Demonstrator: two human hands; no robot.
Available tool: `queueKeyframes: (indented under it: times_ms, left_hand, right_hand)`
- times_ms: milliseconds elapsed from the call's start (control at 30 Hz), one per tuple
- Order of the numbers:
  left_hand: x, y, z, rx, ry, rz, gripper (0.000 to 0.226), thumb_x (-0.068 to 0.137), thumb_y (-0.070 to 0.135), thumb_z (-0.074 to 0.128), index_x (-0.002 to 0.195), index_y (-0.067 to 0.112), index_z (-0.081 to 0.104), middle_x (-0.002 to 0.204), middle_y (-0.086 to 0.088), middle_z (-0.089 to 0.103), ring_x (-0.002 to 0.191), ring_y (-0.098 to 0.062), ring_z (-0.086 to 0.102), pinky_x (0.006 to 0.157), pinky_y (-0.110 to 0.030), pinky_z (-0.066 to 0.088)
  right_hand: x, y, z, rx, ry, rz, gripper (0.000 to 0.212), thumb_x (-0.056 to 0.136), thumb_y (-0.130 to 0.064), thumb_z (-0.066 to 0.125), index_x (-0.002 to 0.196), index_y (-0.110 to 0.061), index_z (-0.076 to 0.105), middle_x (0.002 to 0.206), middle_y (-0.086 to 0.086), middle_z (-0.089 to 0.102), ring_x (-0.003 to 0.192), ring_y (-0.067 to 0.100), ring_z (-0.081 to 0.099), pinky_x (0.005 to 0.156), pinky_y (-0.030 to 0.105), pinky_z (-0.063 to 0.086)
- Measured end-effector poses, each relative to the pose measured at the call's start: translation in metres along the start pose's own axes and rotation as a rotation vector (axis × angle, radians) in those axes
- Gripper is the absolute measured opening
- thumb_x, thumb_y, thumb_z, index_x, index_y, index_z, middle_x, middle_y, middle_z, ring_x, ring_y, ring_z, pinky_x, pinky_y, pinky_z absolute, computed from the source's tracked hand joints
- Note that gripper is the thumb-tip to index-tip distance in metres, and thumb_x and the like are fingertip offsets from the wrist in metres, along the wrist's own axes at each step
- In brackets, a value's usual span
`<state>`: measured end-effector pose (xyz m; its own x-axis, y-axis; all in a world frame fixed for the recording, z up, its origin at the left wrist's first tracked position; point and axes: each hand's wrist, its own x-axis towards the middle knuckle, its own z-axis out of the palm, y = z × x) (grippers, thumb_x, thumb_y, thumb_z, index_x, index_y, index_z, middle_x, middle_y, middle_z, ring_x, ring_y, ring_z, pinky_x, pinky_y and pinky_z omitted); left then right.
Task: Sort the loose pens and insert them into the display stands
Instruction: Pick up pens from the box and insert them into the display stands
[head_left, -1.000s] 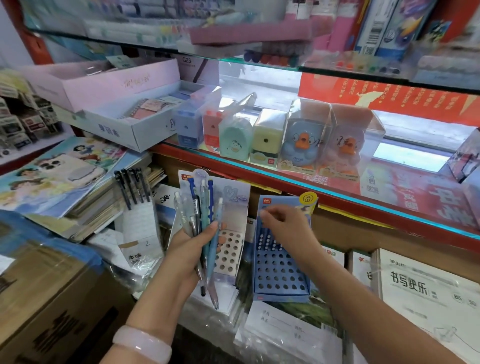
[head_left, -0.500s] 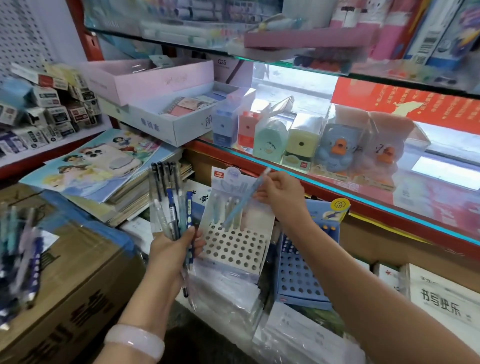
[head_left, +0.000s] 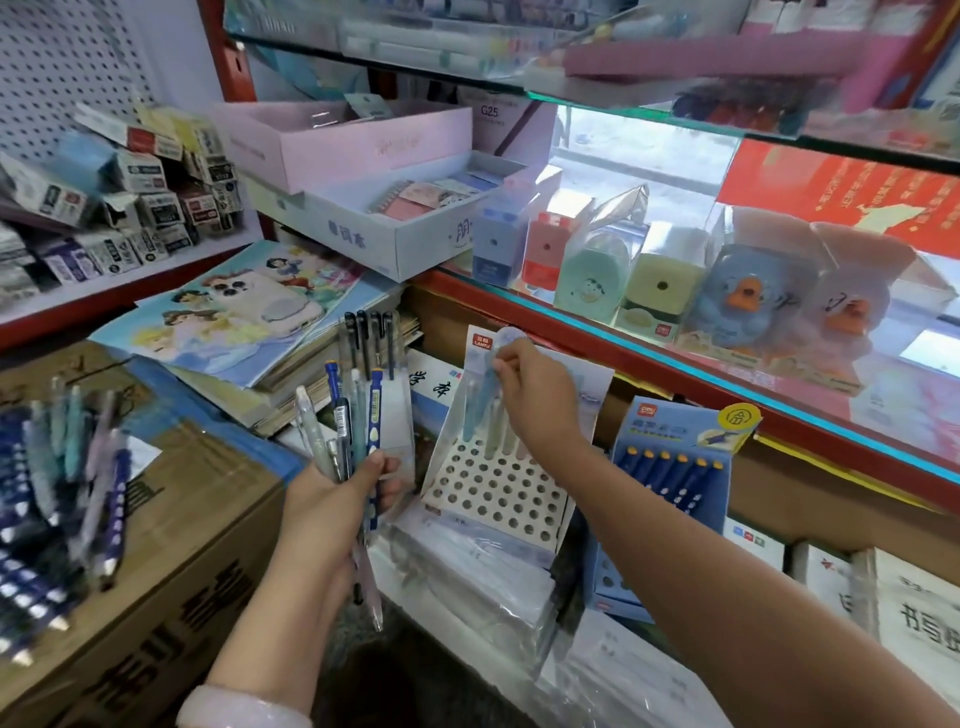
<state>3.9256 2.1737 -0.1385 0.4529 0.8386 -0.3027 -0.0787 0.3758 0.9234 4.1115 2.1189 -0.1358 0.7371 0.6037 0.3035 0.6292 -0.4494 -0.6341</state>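
1. Left hand (head_left: 332, 499) grips a fanned bundle of mixed loose pens (head_left: 347, 441), blue, clear and pale barrels, tips down, held in front of the stacked exercise books.
2. Right hand (head_left: 535, 395) pinches the top of one pale blue pen (head_left: 480, 402), tilted, its lower end near the back row of the white perforated cardboard display stand (head_left: 493, 493).
3. A few pale pens already stand in that back row; most holes are vacant.
4. Blue cardboard display stand (head_left: 670, 467) just right of it holds a row of dark blue pens with yellow caps.
5. More loose pens (head_left: 62, 493) lie on the brown cardboard carton (head_left: 171, 571) at far left.
6. Step in hand, by judgement: seating the pale blue pen. Whether its tip is in a hole cannot be told.
7. Next move calls for straightening the barrel, pressing down, then picking a matching pen from the bundle.
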Motion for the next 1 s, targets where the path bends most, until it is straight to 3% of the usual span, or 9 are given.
queueKeyframes:
  times_ms: [100,300,367,433,667,900,1000]
  left_hand:
    - [-0.002,0.005,0.001,0.003,0.004,0.015,0.009,0.091,0.003,0.053,0.084,0.006,0.058,0.075,-0.012,0.063,0.062,-0.019,0.056,0.043,-0.016,0.048]
    - [-0.003,0.009,0.007,0.002,-0.003,0.025,0.01,0.09,0.004,0.055,0.085,0.011,0.059,0.075,-0.01,0.065,0.064,-0.018,0.058,0.056,-0.023,0.05]
    - [-0.001,0.008,0.008,0.013,-0.004,0.022,0.01,0.09,0.005,0.055,0.087,0.013,0.06,0.077,-0.009,0.066,0.066,-0.018,0.059,0.06,-0.025,0.05]
    - [0.0,0.008,0.009,0.026,-0.009,0.019,0.009,0.089,0.006,0.056,0.088,0.014,0.06,0.077,-0.008,0.067,0.067,-0.017,0.061,0.059,-0.024,0.05]
    - [0.004,0.006,0.012,0.048,-0.006,0.027,0.005,0.089,0.008,0.058,0.089,0.012,0.062,0.077,-0.006,0.068,0.066,-0.017,0.063,0.057,-0.023,0.048]
    - [0.003,0.004,0.012,0.05,-0.003,0.029,0.005,0.088,0.008,0.058,0.09,0.012,0.062,0.077,-0.007,0.068,0.067,-0.017,0.063,0.058,-0.024,0.049]
    - [0.002,0.005,0.012,0.046,-0.006,0.03,0.006,0.089,0.008,0.058,0.089,0.012,0.062,0.076,-0.007,0.068,0.065,-0.016,0.062,0.055,-0.021,0.05]
  right_hand:
    - [0.007,0.009,0.01,-0.107,-0.024,0.028,0.018,0.097,-0.024,0.045,0.106,-0.019,0.06,0.103,0.007,0.06,0.091,0.018,0.055,0.076,0.031,0.046]
    - [-0.001,0.02,0.02,-0.077,-0.013,0.005,0.022,0.093,-0.021,0.055,0.109,-0.013,0.068,0.106,0.003,0.063,0.093,0.011,0.054,0.079,0.016,0.043]
    - [0.0,0.019,0.021,-0.01,0.014,0.045,0.023,0.092,-0.021,0.058,0.109,-0.011,0.068,0.104,-0.002,0.054,0.091,0.006,0.049,0.072,0.005,0.034]
    - [0.003,0.019,0.02,-0.019,0.03,0.064,0.023,0.092,-0.022,0.057,0.11,-0.011,0.067,0.099,-0.006,0.046,0.088,0.004,0.047,0.064,0.003,0.03]
    - [0.008,0.023,0.022,-0.065,0.049,0.067,0.024,0.094,-0.021,0.054,0.113,-0.011,0.065,0.098,-0.006,0.045,0.087,0.003,0.044,0.061,0.004,0.029]
    - [0.013,0.017,0.021,-0.151,0.014,0.037,0.025,0.096,-0.022,0.05,0.112,-0.013,0.067,0.106,0.004,0.053,0.096,0.016,0.054,0.083,0.026,0.048]
    - [0.012,0.015,0.022,-0.194,-0.013,0.007,0.027,0.096,-0.023,0.05,0.116,-0.013,0.064,0.112,0.003,0.052,0.101,0.018,0.055,0.087,0.029,0.049]
